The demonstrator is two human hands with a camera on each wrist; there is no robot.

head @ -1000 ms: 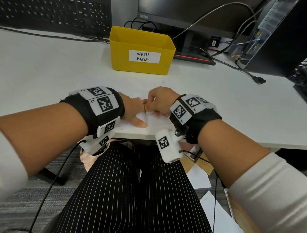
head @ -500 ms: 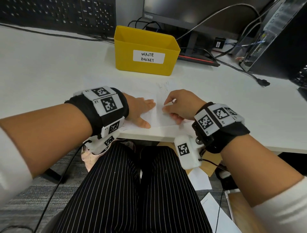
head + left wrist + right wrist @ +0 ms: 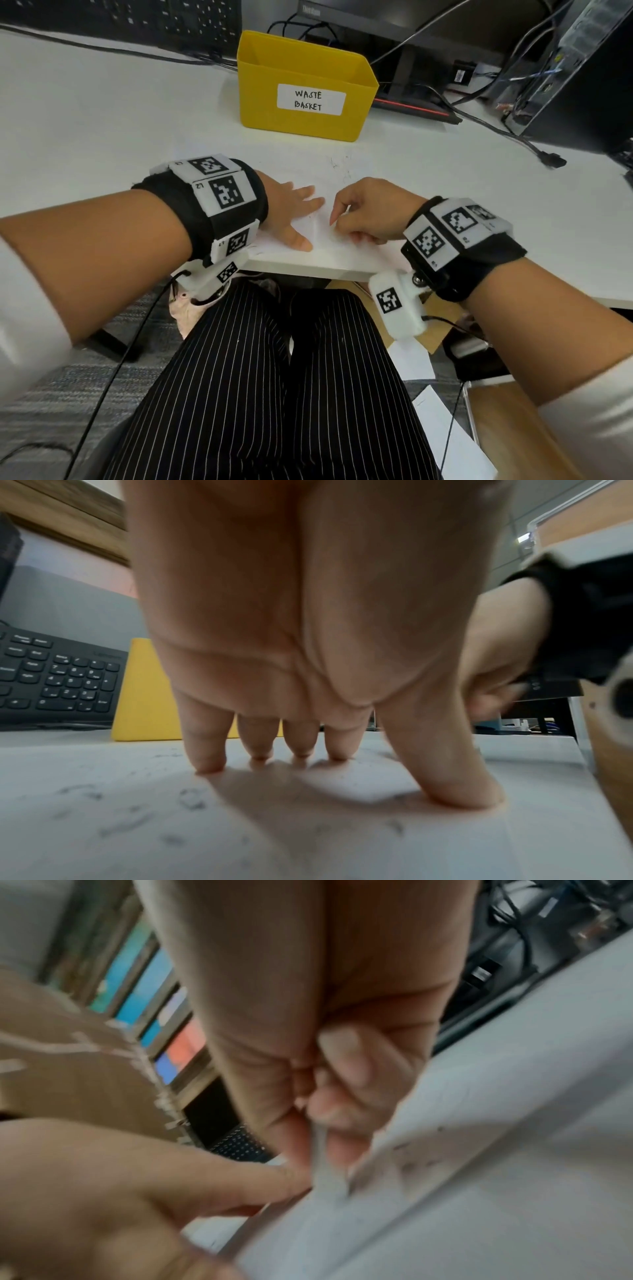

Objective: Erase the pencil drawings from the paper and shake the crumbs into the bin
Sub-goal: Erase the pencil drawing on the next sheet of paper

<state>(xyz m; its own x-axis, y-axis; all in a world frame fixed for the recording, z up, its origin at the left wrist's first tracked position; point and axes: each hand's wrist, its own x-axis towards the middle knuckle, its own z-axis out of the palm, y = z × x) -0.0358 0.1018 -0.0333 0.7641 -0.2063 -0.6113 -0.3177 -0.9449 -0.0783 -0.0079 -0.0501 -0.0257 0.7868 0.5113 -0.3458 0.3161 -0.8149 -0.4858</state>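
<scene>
Two hands low on the paper [image 3: 346, 202], at the middle of the head view, just above the near edge of the white desk [image 3: 102, 120]. Left hand [image 3: 291, 214] spread flat, fingers [image 3: 209, 750] straight and tips pressed down with the thumb splayed, evidently to pin the sheet so rubbing does not drag it. Right hand [image 3: 370, 210] curled, fingers [image 3: 346, 1056] and thumb pinched round a pale slim piece, most likely the eraser [image 3: 322, 1161], though too blurred to be sure; held low and tilted, probably to bear on the marks close beside the left fingertips. Faint pencil scribbles [image 3: 342, 166] above the hands toward the frame's centre, not yet erased. Dark crumbs [image 3: 143, 813] strewn over the lower left of the left wrist view, waiting for the shake-off. Yellow waste basket [image 3: 305, 85] upright at upper centre, beyond the sheet and well apart from both hands, near enough to tip the paper over. Black keyboard [image 3: 58, 680] left of it.

Against a second ago: hands then touching at the fingertips, now parted with bare paper between. Against half a second ago: much the same spacing, left palm in the same spot, right hand back near the left after its swing rightward.
</scene>
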